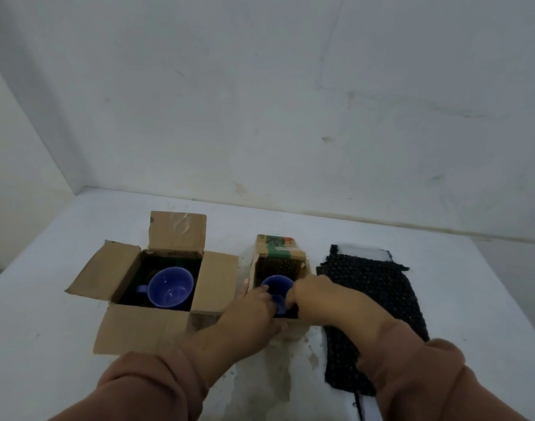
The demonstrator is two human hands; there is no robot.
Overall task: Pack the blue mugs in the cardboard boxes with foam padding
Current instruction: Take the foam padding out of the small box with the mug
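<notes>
Two open cardboard boxes stand on a white table. The larger left box (156, 325) is lined with dark foam and holds a blue mug (170, 287), upright, handle to the left. The smaller right box (279, 257) holds a second blue mug (276, 285). My left hand (254, 302) reaches into the small box from the near left, fingers curled against the mug's side. My right hand (313, 294) reaches in from the right, fingers hidden inside the box at the mug's right side. The lower half of that mug is hidden.
A sheet of black bubble-textured padding (378, 299) lies flat on the table just right of the small box, under my right forearm. A pale wall rises behind the table. The table's left edge runs diagonally at the left.
</notes>
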